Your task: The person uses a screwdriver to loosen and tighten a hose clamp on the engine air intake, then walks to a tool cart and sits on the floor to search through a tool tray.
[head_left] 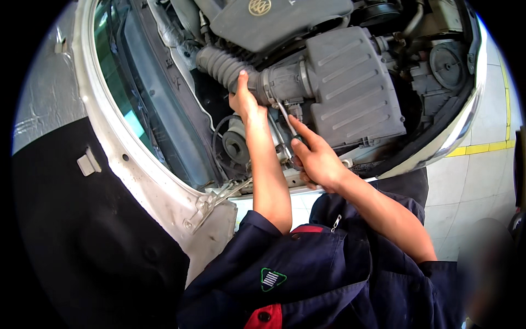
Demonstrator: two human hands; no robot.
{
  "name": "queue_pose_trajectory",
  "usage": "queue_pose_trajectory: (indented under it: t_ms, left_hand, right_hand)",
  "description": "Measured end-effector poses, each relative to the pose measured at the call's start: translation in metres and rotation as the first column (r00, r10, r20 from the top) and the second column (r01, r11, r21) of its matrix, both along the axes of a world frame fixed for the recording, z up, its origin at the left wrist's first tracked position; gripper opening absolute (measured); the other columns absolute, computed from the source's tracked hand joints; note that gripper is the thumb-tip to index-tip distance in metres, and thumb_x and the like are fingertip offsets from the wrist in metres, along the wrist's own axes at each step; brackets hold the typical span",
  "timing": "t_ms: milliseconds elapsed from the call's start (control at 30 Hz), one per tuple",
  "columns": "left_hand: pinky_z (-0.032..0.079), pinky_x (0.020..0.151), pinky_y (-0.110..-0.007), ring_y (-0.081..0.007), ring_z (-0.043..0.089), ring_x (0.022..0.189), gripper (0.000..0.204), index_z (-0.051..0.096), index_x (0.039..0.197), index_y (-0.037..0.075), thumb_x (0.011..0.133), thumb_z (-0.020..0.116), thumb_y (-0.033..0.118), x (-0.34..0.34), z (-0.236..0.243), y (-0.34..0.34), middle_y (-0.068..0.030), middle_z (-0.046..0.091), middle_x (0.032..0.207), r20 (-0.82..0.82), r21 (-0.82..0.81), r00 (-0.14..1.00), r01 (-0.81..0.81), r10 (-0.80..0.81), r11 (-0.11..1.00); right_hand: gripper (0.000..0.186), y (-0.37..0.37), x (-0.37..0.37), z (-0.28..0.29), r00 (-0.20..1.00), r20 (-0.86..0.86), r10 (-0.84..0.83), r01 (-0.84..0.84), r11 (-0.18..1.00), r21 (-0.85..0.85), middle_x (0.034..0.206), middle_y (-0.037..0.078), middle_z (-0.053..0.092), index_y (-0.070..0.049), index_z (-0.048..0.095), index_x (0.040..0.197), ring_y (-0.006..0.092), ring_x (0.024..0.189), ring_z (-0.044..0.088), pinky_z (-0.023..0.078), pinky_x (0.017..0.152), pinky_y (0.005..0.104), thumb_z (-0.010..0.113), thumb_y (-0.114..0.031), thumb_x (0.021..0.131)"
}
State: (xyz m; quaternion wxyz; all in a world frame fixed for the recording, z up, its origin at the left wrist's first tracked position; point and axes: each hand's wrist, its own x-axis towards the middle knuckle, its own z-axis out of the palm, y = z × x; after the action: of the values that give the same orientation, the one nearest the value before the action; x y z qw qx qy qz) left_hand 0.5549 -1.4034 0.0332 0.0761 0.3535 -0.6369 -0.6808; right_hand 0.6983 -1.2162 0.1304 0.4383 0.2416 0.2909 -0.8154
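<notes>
My left hand (246, 100) grips the ribbed black air intake hose (219, 64) from the near side. Its thumb lies along the top, while the other fingers are hidden beneath. In my right hand (320, 160) is a screwdriver (285, 117), with fingers closed round its dark handle. The metal shaft slants up and left to the underside of the hose joint, by a hose clamp (266, 86). Whether the tip sits in the clamp's screw cannot be made out. Right of the joint, the hose runs into a large grey air filter box (356, 82).
A dark engine cover (279, 22) lies beyond the hose. The windshield cowl (145, 82) is at left, beside the raised hood (82, 219) with its black lining. A hood hinge (204, 207) stands near my left elbow. The car's front edge (463, 134) curves at right, above a tiled floor (460, 186).
</notes>
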Motion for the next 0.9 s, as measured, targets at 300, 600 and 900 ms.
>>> queue_pose_trajectory:
  t_ms: [300,600,900]
  left_hand:
    - [0.058,0.088,-0.045,-0.0317,0.067,0.103,0.065,0.048,0.135,-0.006,0.083,0.081,0.015,0.006,0.0,-0.011,-0.0197,0.062,0.123,0.007,0.052,0.994,0.109,-0.11,0.993]
    - [0.053,0.096,-0.045,-0.032,0.062,0.113,0.081,0.043,0.14,-0.003,0.079,0.086,0.026,-0.006,0.002,-0.012,-0.0197,0.058,0.132,0.152,-0.21,0.987,0.088,-0.057,0.974]
    - [0.041,0.108,-0.043,-0.0377,0.05,0.131,0.111,0.027,0.152,-0.001,0.071,0.088,0.045,-0.012,0.016,0.018,-0.0262,0.043,0.149,0.338,-0.511,0.917,-0.012,0.214,0.859]
  right_hand:
    - [0.059,0.025,-0.017,0.003,0.988,0.143,0.061,-0.043,0.991,-0.125,0.072,0.004,0.052,-0.024,0.023,0.16,0.0133,0.044,0.045,0.038,0.034,0.0311,0.042,-0.022,0.104]
    - [0.057,0.079,-0.058,0.007,0.812,-0.286,0.508,-0.375,0.831,0.41,0.085,0.025,0.066,-0.008,0.04,0.15,0.0275,0.068,0.069,0.055,0.058,0.0418,0.054,-0.018,0.096]
    - [0.032,0.162,-0.161,0.003,0.335,-0.658,0.674,0.161,0.648,0.745,0.093,0.022,0.069,-0.004,0.06,0.116,0.0437,0.091,0.066,0.052,0.082,0.0505,0.062,-0.022,0.09]
